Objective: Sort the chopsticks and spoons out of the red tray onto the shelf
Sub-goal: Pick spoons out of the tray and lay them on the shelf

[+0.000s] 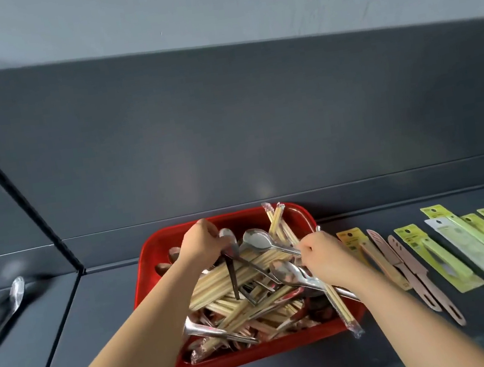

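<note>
Steel spoons (15, 292) lie on the shelf (68, 335) at nine o'clock from the red tray (151, 256). My left hand (201, 243) clamps one spoon (232, 276) near its bowl, its handle hanging over the chopsticks (215, 286) heaped in the tray. At three o'clock my right hand (323, 256) pinches a second spoon (257, 239) by its handle. Packaged utensils (442, 250) lie farther toward three.

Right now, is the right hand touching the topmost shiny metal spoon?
Touching. Head view: the right hand pinches the topmost shiny metal spoon by its handle.
</note>
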A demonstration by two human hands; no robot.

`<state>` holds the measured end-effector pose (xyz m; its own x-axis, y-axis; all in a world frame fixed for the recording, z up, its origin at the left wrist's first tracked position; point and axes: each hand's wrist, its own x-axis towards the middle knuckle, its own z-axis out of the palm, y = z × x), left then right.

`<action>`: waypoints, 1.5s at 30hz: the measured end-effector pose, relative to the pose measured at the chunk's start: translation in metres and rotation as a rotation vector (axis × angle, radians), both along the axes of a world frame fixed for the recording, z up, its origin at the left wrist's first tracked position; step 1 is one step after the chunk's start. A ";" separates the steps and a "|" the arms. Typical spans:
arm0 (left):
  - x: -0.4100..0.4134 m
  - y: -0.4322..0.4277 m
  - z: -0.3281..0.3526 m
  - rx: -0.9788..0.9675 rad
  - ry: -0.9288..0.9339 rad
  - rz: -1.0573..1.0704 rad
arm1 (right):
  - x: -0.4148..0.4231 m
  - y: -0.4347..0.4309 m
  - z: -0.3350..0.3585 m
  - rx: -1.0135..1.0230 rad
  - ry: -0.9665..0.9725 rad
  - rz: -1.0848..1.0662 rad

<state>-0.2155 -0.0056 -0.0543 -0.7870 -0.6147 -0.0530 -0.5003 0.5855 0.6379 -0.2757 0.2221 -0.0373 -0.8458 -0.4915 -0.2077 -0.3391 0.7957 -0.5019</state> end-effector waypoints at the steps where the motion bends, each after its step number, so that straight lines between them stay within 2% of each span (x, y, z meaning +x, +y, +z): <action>1: -0.005 0.002 -0.002 -0.002 -0.014 -0.003 | -0.003 0.003 -0.002 0.002 0.007 0.013; 5: -0.012 0.006 -0.013 0.042 0.047 0.034 | -0.005 0.014 0.001 -0.003 0.018 0.105; 9: -0.009 0.003 -0.013 0.037 0.069 0.002 | -0.001 0.013 0.009 0.138 0.044 0.176; 12: 0.000 -0.006 -0.009 0.157 0.116 0.015 | 0.004 0.009 0.010 0.278 0.131 0.214; 15: 0.014 -0.010 0.003 0.293 0.126 0.031 | 0.003 0.003 0.008 0.289 0.125 0.229; 20: 0.035 -0.003 0.021 0.341 0.121 0.011 | 0.003 -0.005 0.011 0.309 0.118 0.274; 24: 0.048 0.006 0.023 0.387 0.179 0.010 | 0.004 -0.010 0.011 0.219 0.020 0.224; 27: 0.059 0.013 0.020 0.591 0.251 0.053 | 0.002 -0.012 0.015 0.185 -0.016 0.189; 29: 0.064 0.014 0.018 0.623 0.271 0.093 | 0.001 -0.014 0.015 0.154 -0.023 0.167; 31: 0.068 0.015 0.016 0.594 0.270 0.089 | 0.001 -0.017 0.015 0.055 -0.059 0.135; 37: 0.077 0.020 0.024 0.685 0.255 -0.017 | 0.000 -0.023 0.019 -0.266 -0.218 0.046; 41: 0.073 0.026 0.031 0.821 0.306 -0.042 | 0.007 -0.030 0.018 -0.320 -0.235 0.027; 45: 0.062 0.032 0.038 0.826 0.367 -0.013 | 0.013 -0.037 0.019 -0.312 -0.231 0.085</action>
